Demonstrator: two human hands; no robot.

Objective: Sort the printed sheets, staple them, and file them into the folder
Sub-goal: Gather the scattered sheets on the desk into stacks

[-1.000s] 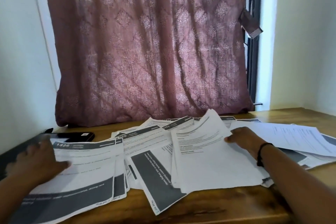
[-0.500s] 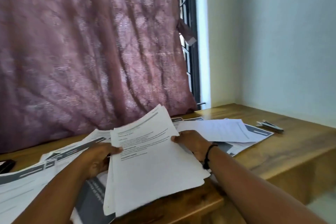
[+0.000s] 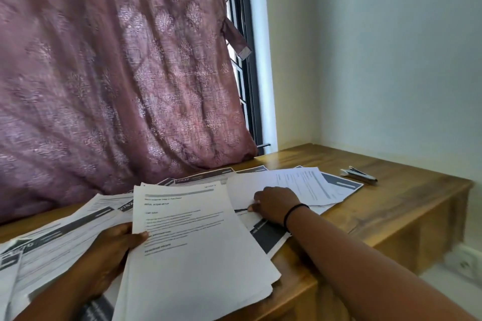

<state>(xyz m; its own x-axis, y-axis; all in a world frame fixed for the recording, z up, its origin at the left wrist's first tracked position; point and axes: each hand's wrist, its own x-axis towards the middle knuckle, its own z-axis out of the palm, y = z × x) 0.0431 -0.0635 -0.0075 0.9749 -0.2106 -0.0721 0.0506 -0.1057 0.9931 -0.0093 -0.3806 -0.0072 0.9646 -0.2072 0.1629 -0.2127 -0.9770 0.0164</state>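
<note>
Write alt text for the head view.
A person's left hand holds a stack of printed sheets over a wooden table strewn with papers; the right hand rests on loose pages. A stapler lies far right.

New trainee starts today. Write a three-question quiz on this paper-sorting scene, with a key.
1. True or false: the stapler lies on the table, away from both hands.
2. Which hand grips the stack of sheets?
A. left hand
B. right hand
3. Fill in: the right hand rests on the loose ____ spread on the table.

Key: 1 true; 2 A; 3 sheets.
</note>
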